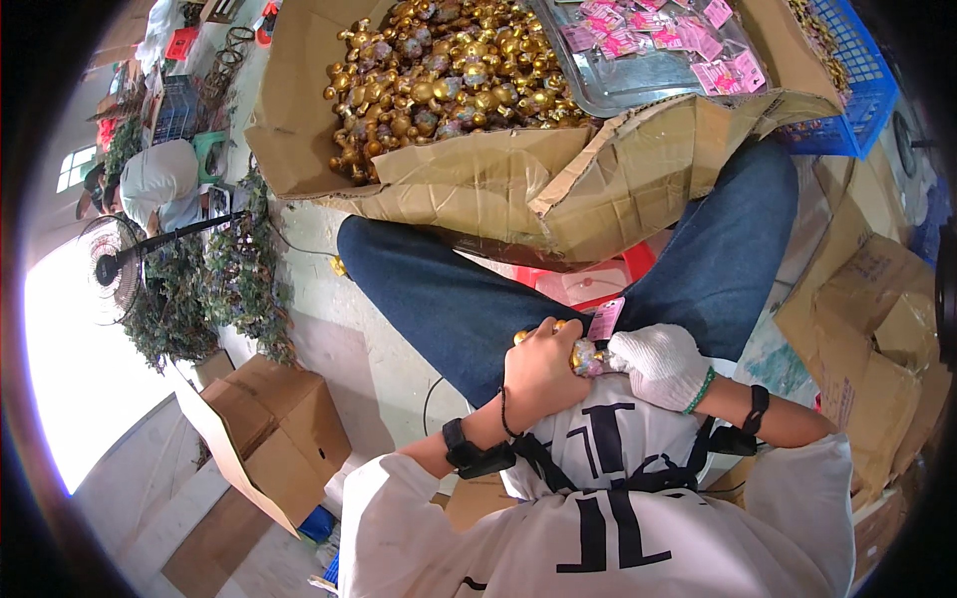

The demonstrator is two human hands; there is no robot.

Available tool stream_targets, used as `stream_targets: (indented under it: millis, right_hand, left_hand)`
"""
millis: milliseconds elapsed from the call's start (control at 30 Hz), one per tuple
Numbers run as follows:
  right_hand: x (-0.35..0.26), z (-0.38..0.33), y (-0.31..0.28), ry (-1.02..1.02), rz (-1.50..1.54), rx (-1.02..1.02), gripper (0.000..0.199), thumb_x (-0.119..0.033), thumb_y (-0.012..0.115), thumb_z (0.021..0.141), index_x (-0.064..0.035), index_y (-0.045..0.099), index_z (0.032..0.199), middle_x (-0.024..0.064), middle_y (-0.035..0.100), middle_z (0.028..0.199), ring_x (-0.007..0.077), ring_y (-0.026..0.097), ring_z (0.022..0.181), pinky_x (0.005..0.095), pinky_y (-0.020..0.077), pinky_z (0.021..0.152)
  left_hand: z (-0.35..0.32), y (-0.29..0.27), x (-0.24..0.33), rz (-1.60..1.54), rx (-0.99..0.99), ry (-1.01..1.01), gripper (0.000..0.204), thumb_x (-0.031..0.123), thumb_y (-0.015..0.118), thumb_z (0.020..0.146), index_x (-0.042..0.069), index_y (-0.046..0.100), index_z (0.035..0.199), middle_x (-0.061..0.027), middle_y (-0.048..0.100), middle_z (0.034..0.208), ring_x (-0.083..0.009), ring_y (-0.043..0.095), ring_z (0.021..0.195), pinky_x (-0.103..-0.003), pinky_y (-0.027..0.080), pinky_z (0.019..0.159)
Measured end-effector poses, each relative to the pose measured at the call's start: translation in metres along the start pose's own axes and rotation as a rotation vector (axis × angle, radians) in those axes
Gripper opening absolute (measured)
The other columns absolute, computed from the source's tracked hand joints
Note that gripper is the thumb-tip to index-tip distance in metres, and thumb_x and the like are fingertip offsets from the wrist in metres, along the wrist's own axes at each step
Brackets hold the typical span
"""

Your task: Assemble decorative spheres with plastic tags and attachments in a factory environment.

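Observation:
Close to my lap, my left hand [543, 371], bare, is wrapped round a small gold ornament [586, 359] with round knobs and a shimmering middle. Beside it a pink card tag [605, 319] sticks up; whether it is fastened to the ornament I cannot tell. My right hand [660, 367], in a white knitted glove with a green cuff edge, is closed at the ornament's right side. What its fingertips pinch is hidden. In front of my knees, a cardboard box [469, 164] holds a heap of similar gold ornaments [439, 85].
On the box's right side lies a metal tray [638, 85] with pink-carded pieces. A blue plastic crate [859, 125] stands beyond it. Below the box is a red plastic thing [638, 261]. Cartons [289, 424] flank me, and a fan [112, 267] and a person [159, 179] are at left.

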State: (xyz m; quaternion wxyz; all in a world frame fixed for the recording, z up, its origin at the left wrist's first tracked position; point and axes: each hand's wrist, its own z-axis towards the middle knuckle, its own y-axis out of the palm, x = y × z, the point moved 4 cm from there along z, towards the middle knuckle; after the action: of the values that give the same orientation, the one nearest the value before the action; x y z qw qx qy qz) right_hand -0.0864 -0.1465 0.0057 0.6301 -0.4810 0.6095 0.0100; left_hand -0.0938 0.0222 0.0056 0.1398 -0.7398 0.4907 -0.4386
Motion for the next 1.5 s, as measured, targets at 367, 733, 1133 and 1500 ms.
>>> stream_targets:
  millis: [367,733,1133,1500]
  right_hand:
    - [0.0039,-0.0023,0.0037,0.028,-0.055,0.032,0.013,-0.014,0.066,0.074,-0.0110,0.063,0.087,0.0110,0.064,0.067,0.0318,0.065,0.063,0.0451,0.0502,0.058]
    - [0.0032,0.0019,-0.0004,0.004,0.022,-0.033,0.013,-0.012,0.064,0.076,-0.0108,0.065,0.089,0.0123,0.065,0.069,0.0330,0.066,0.065,0.0459,0.0511,0.059]
    - [0.0043,-0.0016,0.0027,0.047,-0.019,0.033,0.015,-0.010,0.064,0.073,-0.0108,0.064,0.088,0.0113,0.065,0.068,0.0322,0.065,0.064,0.0449,0.0509,0.058]
    - [0.0052,0.0002,0.0039,0.043,-0.069,-0.022,0.014,-0.013,0.065,0.074,-0.0096,0.063,0.087,0.0118,0.064,0.065,0.0320,0.066,0.062,0.0457,0.0506,0.056]
  left_hand:
    - [-0.0003,-0.0008,0.0022,-0.004,0.024,-0.008,0.037,0.020,0.074,0.062,0.010,0.062,0.095,-0.0132,0.063,0.092,-0.0375,0.064,0.084,-0.044,0.053,0.073]
    - [0.0003,0.0003,0.0009,-0.005,0.032,-0.015,0.034,0.020,0.074,0.063,0.010,0.062,0.093,-0.0132,0.063,0.092,-0.0377,0.064,0.084,-0.044,0.053,0.073]
    - [0.0010,-0.0006,0.0011,-0.003,0.030,-0.023,0.036,0.020,0.072,0.063,0.010,0.063,0.097,-0.0139,0.064,0.095,-0.0381,0.065,0.086,-0.044,0.053,0.074]
    - [0.0008,-0.0021,0.0018,-0.016,0.022,-0.036,0.036,0.019,0.072,0.063,0.009,0.063,0.096,-0.0138,0.064,0.094,-0.0386,0.064,0.086,-0.044,0.053,0.074]
